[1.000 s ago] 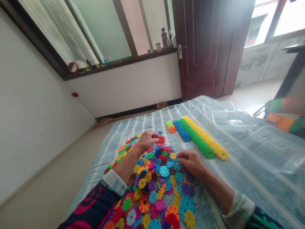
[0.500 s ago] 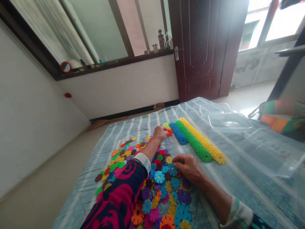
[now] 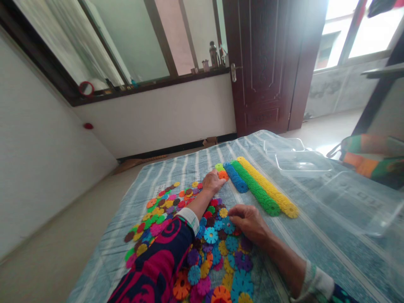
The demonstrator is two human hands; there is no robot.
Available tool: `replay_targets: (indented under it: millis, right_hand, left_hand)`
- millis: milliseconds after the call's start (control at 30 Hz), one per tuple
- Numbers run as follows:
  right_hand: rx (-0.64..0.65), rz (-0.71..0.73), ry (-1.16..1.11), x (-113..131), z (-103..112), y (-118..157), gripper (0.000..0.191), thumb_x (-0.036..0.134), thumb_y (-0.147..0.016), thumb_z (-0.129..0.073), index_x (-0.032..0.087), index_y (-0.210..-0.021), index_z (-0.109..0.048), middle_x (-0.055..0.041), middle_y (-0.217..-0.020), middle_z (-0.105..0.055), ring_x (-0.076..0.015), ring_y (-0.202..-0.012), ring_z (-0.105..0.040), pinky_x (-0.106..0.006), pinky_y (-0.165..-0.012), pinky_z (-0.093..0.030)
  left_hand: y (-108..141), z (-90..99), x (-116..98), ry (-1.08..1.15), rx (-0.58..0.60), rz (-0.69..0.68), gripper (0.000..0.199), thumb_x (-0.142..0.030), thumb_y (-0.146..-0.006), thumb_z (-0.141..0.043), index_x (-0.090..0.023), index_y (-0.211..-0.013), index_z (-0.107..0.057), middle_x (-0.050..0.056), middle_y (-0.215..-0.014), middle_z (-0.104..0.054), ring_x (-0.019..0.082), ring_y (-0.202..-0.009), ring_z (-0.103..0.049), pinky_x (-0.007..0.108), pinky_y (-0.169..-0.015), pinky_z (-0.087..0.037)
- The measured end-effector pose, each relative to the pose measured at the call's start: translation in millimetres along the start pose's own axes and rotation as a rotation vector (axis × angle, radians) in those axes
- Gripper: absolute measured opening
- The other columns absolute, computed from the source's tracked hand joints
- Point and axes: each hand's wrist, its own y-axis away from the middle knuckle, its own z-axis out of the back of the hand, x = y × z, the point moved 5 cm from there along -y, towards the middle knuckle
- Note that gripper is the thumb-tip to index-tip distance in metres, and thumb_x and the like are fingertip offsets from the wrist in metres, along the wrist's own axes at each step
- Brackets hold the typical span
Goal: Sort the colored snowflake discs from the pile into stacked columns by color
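My left hand (image 3: 213,182) reaches across the loose pile to an orange snowflake disc (image 3: 223,175), its thumb and fingers closed at the disc's near edge. Just beyond that disc lies a lime-green snowflake disc (image 3: 219,167). To the right are overlapping rows of discs: a short blue row (image 3: 236,177), a long green row (image 3: 257,189) and a long yellow row (image 3: 269,189). My right hand (image 3: 251,222) rests low over the pile's right side, fingertips pinched beside a blue snowflake disc (image 3: 227,225). Its fingers hide whatever may be between them.
Mixed coloured discs (image 3: 206,252) spread over a striped bed cover (image 3: 126,269). Clear plastic boxes (image 3: 303,164) and a large clear lid or box (image 3: 360,206) lie on the right. A colourful bag (image 3: 372,155) sits beyond them. A dark red door (image 3: 265,63) stands behind.
My left hand has shifted slightly toward me, and its thumb now shows against the orange disc, more of which is visible. My right hand has stayed nearly still.
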Motion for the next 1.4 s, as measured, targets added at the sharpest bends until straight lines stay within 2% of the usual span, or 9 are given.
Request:
replay_targets:
  millis: [333,467,600,767,900,1033,1133,1267,1400]
  right_hand:
    - [0.002,-0.006,-0.019,0.1,0.3,0.0,0.016,0.021,-0.070,-0.056,0.016,-0.076,-0.071,0.0030,-0.057,-0.060,-0.0113,-0.050,-0.054,-0.021,-0.050,-0.041]
    - [-0.001,-0.006,-0.009,0.2,-0.1,-1.1,0.017,0.020,-0.070,-0.056,0.016,-0.076,-0.071,0.0029,-0.058,-0.060,-0.0109,-0.051,-0.053,-0.021,-0.050,-0.040]
    - [-0.012,0.016,0.017,1.2,0.7,-1.1,0.017,0.020,-0.068,-0.056,0.016,-0.075,-0.072,0.0030,-0.058,-0.058,-0.0106,-0.053,-0.051,-0.020,-0.050,-0.040]
    - [-0.014,0.003,-0.003,-0.1,1.1,-0.4,0.017,0.022,-0.068,-0.057,0.017,-0.076,-0.071,0.0030,-0.059,-0.059,-0.0112,-0.054,-0.052,-0.021,-0.051,-0.041]
    - [-0.015,0.010,-0.005,-1.5,0.6,-1.0,0.017,0.023,-0.067,-0.057,0.017,-0.076,-0.070,0.0028,-0.060,-0.060,-0.0112,-0.053,-0.052,-0.022,-0.051,-0.042]
    - [-0.022,0.009,-0.015,-2.4,0.4,-0.9,0.016,0.024,-0.067,-0.057,0.017,-0.075,-0.069,0.0030,-0.060,-0.059,-0.0108,-0.052,-0.051,-0.021,-0.050,-0.041]
    - [-0.021,0.011,-0.022,-1.4,0.4,0.2,0.016,0.024,-0.067,-0.058,0.017,-0.075,-0.069,0.0034,-0.059,-0.058,-0.0107,-0.053,-0.051,-0.021,-0.050,-0.041]
    - [-0.018,0.003,-0.033,-0.2,0.9,1.5,0.016,0.025,-0.067,-0.057,0.017,-0.074,-0.069,0.0033,-0.059,-0.058,-0.0106,-0.053,-0.051,-0.021,-0.050,-0.042]
    - [-0.011,0.007,-0.003,0.0,1.5,1.8,0.017,0.025,-0.067,-0.057,0.016,-0.076,-0.070,0.0030,-0.060,-0.059,-0.0107,-0.054,-0.052,-0.021,-0.051,-0.042]
  left_hand:
    - [0.2,-3.0,-3.3,-0.017,-0.003,0.019,0.028,-0.036,-0.076,-0.067,-0.018,-0.098,-0.064,0.008,-0.090,-0.072,0.022,-0.088,-0.067,0.028,-0.073,-0.046]
    - [2.4,0.4,3.8,0.002,-0.015,-0.008,0.028,-0.033,-0.076,-0.066,-0.017,-0.099,-0.064,0.007,-0.088,-0.071,0.021,-0.084,-0.066,0.027,-0.072,-0.045]
    - [13.0,10.0,17.5,0.019,-0.012,-0.064,0.019,-0.030,-0.076,-0.064,-0.017,-0.090,-0.065,0.003,-0.082,-0.069,0.017,-0.077,-0.063,0.025,-0.068,-0.043]
    - [47.6,30.6,43.3,0.031,0.006,-0.122,0.007,-0.025,-0.073,-0.060,-0.018,-0.074,-0.062,-0.002,-0.067,-0.060,0.014,-0.066,-0.056,0.023,-0.063,-0.039]
    - [83.3,53.4,68.7,0.028,-0.002,-0.136,0.012,-0.028,-0.074,-0.055,-0.019,-0.066,-0.057,-0.004,-0.060,-0.053,0.013,-0.060,-0.051,0.024,-0.060,-0.036]
    - [114.1,73.3,92.5,0.024,-0.018,-0.173,0.016,-0.031,-0.077,-0.051,-0.020,-0.067,-0.056,-0.002,-0.062,-0.055,0.013,-0.060,-0.052,0.024,-0.061,-0.038]
    - [134.5,83.6,109.7,0.015,-0.049,-0.151,0.019,-0.035,-0.078,-0.050,-0.020,-0.069,-0.057,-0.002,-0.063,-0.058,0.014,-0.060,-0.054,0.024,-0.061,-0.041]
    - [160.2,90.4,129.2,0.030,-0.088,-0.122,0.023,-0.040,-0.080,-0.050,-0.021,-0.073,-0.061,-0.002,-0.065,-0.063,0.014,-0.062,-0.060,0.024,-0.062,-0.045]
    - [182.2,95.2,147.5,0.072,-0.197,-0.088,0.024,-0.042,-0.077,-0.054,-0.021,-0.078,-0.065,-0.001,-0.070,-0.069,0.016,-0.065,-0.066,0.024,-0.064,-0.050]
